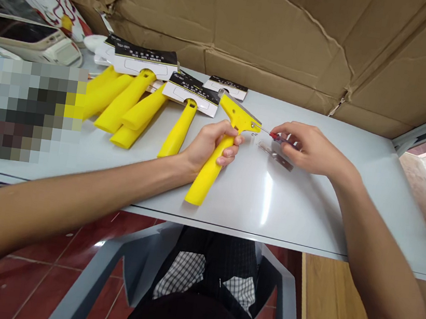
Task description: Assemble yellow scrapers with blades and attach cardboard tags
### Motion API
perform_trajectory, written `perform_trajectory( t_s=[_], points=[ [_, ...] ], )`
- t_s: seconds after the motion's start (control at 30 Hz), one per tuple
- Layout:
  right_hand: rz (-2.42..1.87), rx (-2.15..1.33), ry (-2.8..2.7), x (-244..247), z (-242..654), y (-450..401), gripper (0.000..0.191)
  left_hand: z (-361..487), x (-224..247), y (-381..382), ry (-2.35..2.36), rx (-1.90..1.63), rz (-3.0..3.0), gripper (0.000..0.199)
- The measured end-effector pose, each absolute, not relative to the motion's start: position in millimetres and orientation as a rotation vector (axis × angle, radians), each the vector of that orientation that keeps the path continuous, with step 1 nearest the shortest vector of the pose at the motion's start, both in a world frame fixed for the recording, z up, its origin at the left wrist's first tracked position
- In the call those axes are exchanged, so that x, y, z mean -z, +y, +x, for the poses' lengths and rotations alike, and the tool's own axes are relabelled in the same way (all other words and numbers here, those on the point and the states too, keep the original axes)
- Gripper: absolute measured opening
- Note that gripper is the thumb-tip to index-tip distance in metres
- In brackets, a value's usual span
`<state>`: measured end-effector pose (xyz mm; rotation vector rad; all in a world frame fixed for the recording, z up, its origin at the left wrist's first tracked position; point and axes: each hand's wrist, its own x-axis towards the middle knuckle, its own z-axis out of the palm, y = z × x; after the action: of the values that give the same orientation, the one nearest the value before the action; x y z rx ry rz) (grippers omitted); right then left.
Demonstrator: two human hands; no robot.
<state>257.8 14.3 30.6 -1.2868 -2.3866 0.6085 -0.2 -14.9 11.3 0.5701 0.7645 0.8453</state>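
My left hand (pixel 218 147) is wrapped round the upper handle of a yellow scraper (pixel 202 181), its wide head pointing up and away from me. My right hand (pixel 309 147) grips a small screwdriver (pixel 281 139) with a red and dark handle. The screwdriver's thin shaft reaches to a screw at the right end of the scraper head. Below the tip, a few tiny metal screws (pixel 254 134) lie on the white table (pixel 242 205). A flat metal blade piece (pixel 275 156) rests on the table under my right hand.
Several yellow scrapers with black-and-white cards (pixel 146 62) lie at the left, one carded scraper (pixel 178 129) nearest my left hand. Another card (pixel 226 87) is behind the scraper head. Brown cardboard (pixel 276 37) stands along the back. A pale handheld device (pixel 28 38) sits far left.
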Motion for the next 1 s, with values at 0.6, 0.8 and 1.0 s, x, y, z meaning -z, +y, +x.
perform_trajectory(
  t_s=[0.6, 0.8, 1.0],
  points=[
    [-1.221, -0.601, -1.972, -34.4, 248.1, 8.0, 0.034, 2.9, -16.8, -16.4, 0.807, -0.893, 0.558, 0.02],
    [-1.136, -0.505, -2.028, -30.6, 243.4, 10.3, 0.046, 4.8, -19.6, -17.3, 0.839, -0.923, 0.527, 0.017],
    [-1.227, -0.197, -2.105, -24.7, 245.1, 11.0, 0.02, 3.0, -14.7, -15.4, 0.835, -0.928, 0.575, 0.016]
  ],
)
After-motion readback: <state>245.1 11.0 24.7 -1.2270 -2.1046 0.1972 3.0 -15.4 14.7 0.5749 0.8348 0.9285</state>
